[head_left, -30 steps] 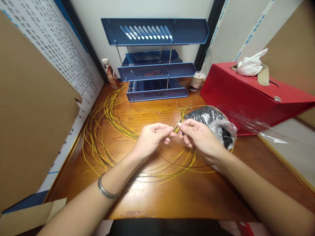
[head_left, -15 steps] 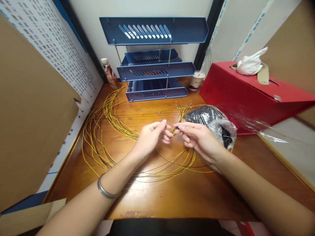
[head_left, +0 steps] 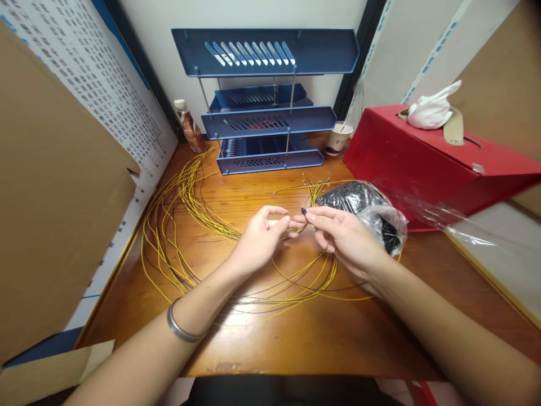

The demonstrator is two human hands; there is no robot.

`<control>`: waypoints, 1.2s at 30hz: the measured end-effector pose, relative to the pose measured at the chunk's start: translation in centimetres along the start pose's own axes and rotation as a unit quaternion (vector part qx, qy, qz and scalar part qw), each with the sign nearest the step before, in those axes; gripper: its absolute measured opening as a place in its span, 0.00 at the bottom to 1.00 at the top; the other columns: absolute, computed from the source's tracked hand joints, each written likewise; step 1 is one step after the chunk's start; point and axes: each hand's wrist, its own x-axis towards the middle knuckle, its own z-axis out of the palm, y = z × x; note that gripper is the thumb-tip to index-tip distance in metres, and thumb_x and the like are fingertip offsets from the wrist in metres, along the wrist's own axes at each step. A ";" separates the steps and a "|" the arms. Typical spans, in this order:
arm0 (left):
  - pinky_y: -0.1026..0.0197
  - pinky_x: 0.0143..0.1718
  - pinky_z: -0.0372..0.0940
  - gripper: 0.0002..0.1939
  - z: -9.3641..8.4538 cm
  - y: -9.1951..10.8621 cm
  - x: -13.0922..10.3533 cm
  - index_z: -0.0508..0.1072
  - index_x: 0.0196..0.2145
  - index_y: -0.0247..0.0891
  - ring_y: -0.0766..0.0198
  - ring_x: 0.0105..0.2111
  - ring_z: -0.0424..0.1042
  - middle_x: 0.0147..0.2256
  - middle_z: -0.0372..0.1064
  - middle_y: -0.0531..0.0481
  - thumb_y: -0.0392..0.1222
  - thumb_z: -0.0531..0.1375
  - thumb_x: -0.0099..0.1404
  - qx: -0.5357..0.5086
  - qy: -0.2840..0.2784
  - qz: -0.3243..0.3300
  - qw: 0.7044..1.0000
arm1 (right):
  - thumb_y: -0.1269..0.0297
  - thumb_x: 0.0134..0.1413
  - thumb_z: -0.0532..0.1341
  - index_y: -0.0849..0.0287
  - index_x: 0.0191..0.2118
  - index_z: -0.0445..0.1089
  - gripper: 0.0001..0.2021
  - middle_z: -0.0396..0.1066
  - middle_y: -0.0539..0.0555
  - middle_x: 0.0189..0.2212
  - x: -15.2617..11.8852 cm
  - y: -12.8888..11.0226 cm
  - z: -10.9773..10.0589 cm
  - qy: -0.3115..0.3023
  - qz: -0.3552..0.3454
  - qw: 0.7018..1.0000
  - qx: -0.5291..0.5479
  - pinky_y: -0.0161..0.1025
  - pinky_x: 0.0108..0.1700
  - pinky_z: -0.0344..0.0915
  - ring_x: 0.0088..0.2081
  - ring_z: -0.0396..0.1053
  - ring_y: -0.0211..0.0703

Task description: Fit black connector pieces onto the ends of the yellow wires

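Observation:
A small black part (head_left: 304, 211) is pinched between the thumb and forefinger of my right hand (head_left: 338, 231). My left hand (head_left: 264, 234) is just left of it, its fingers bent and its thumb near the forefinger; what it holds, if anything, is too small to make out. Yellow and dark wires (head_left: 211, 220) lie in a large loop on the table and pass beneath both hands. Their gathered ends (head_left: 313, 189) fan out beyond my fingers. Right of these ends sits a clear plastic bag (head_left: 350, 197) with black contents.
A blue tiered rack (head_left: 270, 162) stands at the back, with a bottle (head_left: 191, 128) on its left and a paper cup (head_left: 337, 140) on its right. A red box (head_left: 406, 163) with white tissue occupies the back right. Cardboard (head_left: 54, 186) rises at the left.
The black part has tilted up slightly in my right fingers. My left thumb has moved a little right and down, and its fingertips now come closer to my right hand.

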 end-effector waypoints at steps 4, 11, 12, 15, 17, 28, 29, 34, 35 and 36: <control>0.65 0.32 0.67 0.09 0.0 0.0 -0.2 0.66 0.36 0.35 0.63 0.35 0.78 0.38 0.80 0.42 0.42 0.61 0.69 0.017 -0.013 0.010 1.000 | 0.56 0.50 0.70 0.64 0.39 0.75 0.16 0.78 0.56 0.34 0.0 -0.3 -0.1 0.005 -0.001 1.000 -0.008 0.31 0.17 0.42 0.16 0.53 0.24; 0.63 0.39 0.67 0.09 -0.1 0.0 -0.3 0.72 0.34 0.32 0.65 0.33 0.76 0.36 0.79 0.43 0.43 0.62 0.67 0.069 0.001 0.091 0.993 | 0.56 0.49 0.70 0.63 0.39 0.76 0.15 0.80 0.59 0.37 -0.2 -0.3 0.1 0.007 -0.023 1.000 -0.015 0.33 0.18 0.45 0.16 0.53 0.25; 0.63 0.39 0.67 0.09 -0.1 0.0 -0.3 0.73 0.34 0.32 0.66 0.33 0.75 0.35 0.79 0.43 0.43 0.62 0.66 0.077 0.002 0.096 0.992 | 0.57 0.50 0.71 0.63 0.39 0.76 0.15 0.80 0.58 0.36 -0.2 -0.3 0.2 0.003 -0.025 1.000 -0.016 0.33 0.19 0.45 0.16 0.53 0.25; 0.63 0.37 0.67 0.10 0.0 0.0 -0.4 0.73 0.32 0.32 0.67 0.30 0.73 0.31 0.77 0.46 0.43 0.63 0.65 0.089 0.010 0.109 0.990 | 0.58 0.51 0.70 0.63 0.39 0.77 0.14 0.80 0.58 0.34 -0.3 -0.1 0.1 -0.003 -0.032 0.999 -0.024 0.32 0.20 0.45 0.17 0.52 0.26; 0.64 0.36 0.66 0.10 0.0 0.0 -0.5 0.72 0.31 0.32 0.67 0.29 0.73 0.30 0.76 0.47 0.43 0.64 0.65 0.094 0.015 0.112 0.989 | 0.58 0.51 0.70 0.63 0.40 0.78 0.14 0.80 0.57 0.32 -0.3 -0.1 0.0 -0.002 -0.035 0.999 -0.029 0.33 0.20 0.44 0.17 0.52 0.26; 0.64 0.35 0.66 0.11 0.0 0.4 -0.6 0.72 0.28 0.32 0.67 0.28 0.73 0.28 0.77 0.47 0.43 0.64 0.63 0.101 0.019 0.099 0.990 | 0.56 0.50 0.70 0.62 0.40 0.79 0.15 0.80 0.58 0.30 -0.3 0.1 -0.1 -0.004 -0.046 0.998 -0.048 0.33 0.20 0.45 0.17 0.53 0.29; 0.64 0.35 0.66 0.11 0.0 0.4 -0.6 0.72 0.28 0.32 0.67 0.28 0.73 0.28 0.77 0.47 0.43 0.64 0.63 0.102 0.019 0.100 0.990 | 0.56 0.50 0.70 0.62 0.40 0.79 0.15 0.80 0.58 0.31 -0.3 0.1 -0.1 -0.004 -0.047 0.998 -0.049 0.33 0.20 0.45 0.17 0.53 0.29; 0.64 0.34 0.66 0.12 0.0 0.3 -0.6 0.72 0.28 0.33 0.66 0.27 0.74 0.28 0.78 0.46 0.44 0.64 0.63 0.112 0.019 0.106 0.988 | 0.56 0.50 0.70 0.62 0.39 0.79 0.15 0.80 0.58 0.30 -0.3 0.0 0.1 -0.007 -0.047 0.998 -0.050 0.34 0.20 0.46 0.17 0.54 0.29; 0.64 0.33 0.65 0.12 -0.1 0.2 -0.6 0.72 0.28 0.33 0.66 0.27 0.74 0.28 0.78 0.46 0.44 0.64 0.63 0.113 0.018 0.107 0.988 | 0.56 0.50 0.70 0.62 0.39 0.79 0.15 0.80 0.58 0.30 -0.3 0.0 0.1 -0.008 -0.047 0.998 -0.049 0.34 0.20 0.46 0.17 0.54 0.29; 0.64 0.33 0.65 0.12 -0.1 0.2 -0.6 0.72 0.28 0.33 0.66 0.27 0.74 0.29 0.78 0.45 0.44 0.64 0.63 0.115 0.017 0.107 0.988 | 0.56 0.50 0.70 0.62 0.39 0.79 0.15 0.80 0.58 0.30 -0.3 -0.1 0.1 -0.008 -0.047 0.998 -0.048 0.34 0.20 0.46 0.17 0.54 0.29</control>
